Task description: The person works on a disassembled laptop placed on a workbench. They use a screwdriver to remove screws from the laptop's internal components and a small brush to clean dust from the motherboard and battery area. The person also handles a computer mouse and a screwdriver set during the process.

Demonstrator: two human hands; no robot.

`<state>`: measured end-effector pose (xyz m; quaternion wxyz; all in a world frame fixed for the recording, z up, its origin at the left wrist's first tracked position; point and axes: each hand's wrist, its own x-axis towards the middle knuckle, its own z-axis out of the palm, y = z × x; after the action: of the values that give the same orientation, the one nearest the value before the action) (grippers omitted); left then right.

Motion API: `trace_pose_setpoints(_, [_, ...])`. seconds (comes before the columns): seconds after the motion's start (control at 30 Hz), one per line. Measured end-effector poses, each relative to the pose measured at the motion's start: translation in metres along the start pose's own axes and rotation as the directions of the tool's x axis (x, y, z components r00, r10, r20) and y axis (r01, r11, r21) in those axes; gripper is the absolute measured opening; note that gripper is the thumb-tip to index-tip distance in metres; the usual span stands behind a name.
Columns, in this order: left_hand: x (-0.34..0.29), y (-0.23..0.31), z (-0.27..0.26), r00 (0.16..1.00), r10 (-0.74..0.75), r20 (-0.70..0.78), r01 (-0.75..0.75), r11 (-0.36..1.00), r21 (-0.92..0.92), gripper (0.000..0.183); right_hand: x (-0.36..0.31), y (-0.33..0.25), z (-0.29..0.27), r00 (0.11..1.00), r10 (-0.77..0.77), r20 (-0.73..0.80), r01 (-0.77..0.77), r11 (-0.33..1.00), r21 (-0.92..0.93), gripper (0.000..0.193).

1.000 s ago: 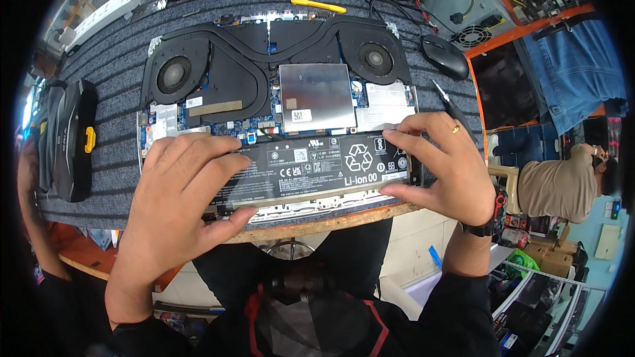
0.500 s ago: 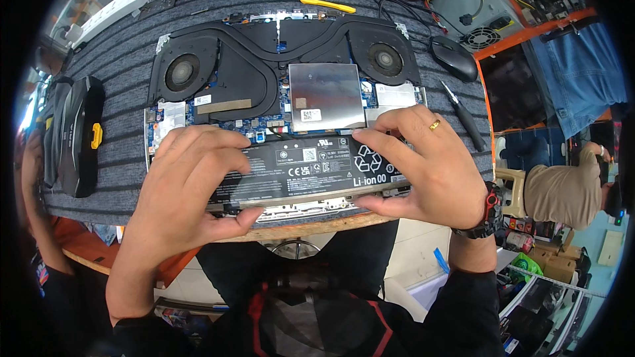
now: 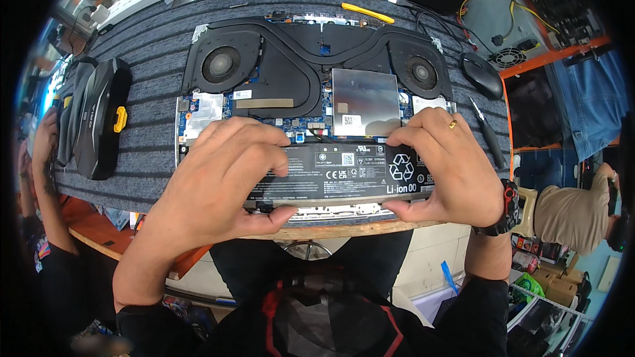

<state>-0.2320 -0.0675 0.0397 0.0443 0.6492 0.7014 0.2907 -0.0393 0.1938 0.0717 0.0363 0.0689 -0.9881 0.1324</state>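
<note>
An opened laptop (image 3: 291, 59) lies on the ribbed grey mat with its inside facing up. Two round fans, dark heat pipes and a shiny metal plate (image 3: 377, 86) fill its far part. Along its near side sits a flat black battery (image 3: 340, 168) with white print. My left hand (image 3: 221, 172) grips the battery's left part, fingers bent over the far edge and thumb at the near edge. On the right part my right hand (image 3: 453, 168) has the same pinch, index fingertip by the far edge and thumb at the near one. My fingers hide both battery ends.
Left of the laptop lies a black case (image 3: 102, 119) with a yellow clip; a white power strip (image 3: 142, 0) is behind it. A yellow pry tool (image 3: 367, 13) rests beyond the laptop. A mouse (image 3: 481, 76) and screwdriver (image 3: 487, 133) lie right. Another person's hand (image 3: 46, 133) is far left.
The view has swung, so the laptop and both hands appear farther right. My hands keep nearly the same hold on the battery, which still sits in the laptop.
</note>
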Motion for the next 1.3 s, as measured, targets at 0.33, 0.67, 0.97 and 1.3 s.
trace_pose_setpoints(0.33, [0.0,0.0,0.0,1.0,-0.022,0.011,0.023,0.999,-0.03,0.052,0.001,0.005,0.002,1.0,-0.01,0.01,0.009,0.999,0.039,0.069])
trace_pose_setpoints(0.67, [0.004,0.002,-0.001,0.998,-0.061,0.004,0.061,0.995,-0.074,0.05,-0.062,0.033,-0.004,0.909,0.28,-0.309,-0.151,0.911,0.383,0.042])
trace_pose_setpoints(0.97, [0.003,0.005,-0.003,0.992,-0.097,0.081,0.1,0.994,-0.035,0.052,-0.087,0.011,0.045,0.845,0.426,-0.324,-0.36,0.9,0.247,0.09])
trace_pose_setpoints(1.3, [-0.005,-0.001,0.0,0.988,-0.085,0.128,0.091,0.995,-0.045,0.053,-0.092,0.012,0.047,0.822,0.48,-0.307,-0.438,0.877,0.199,0.092])
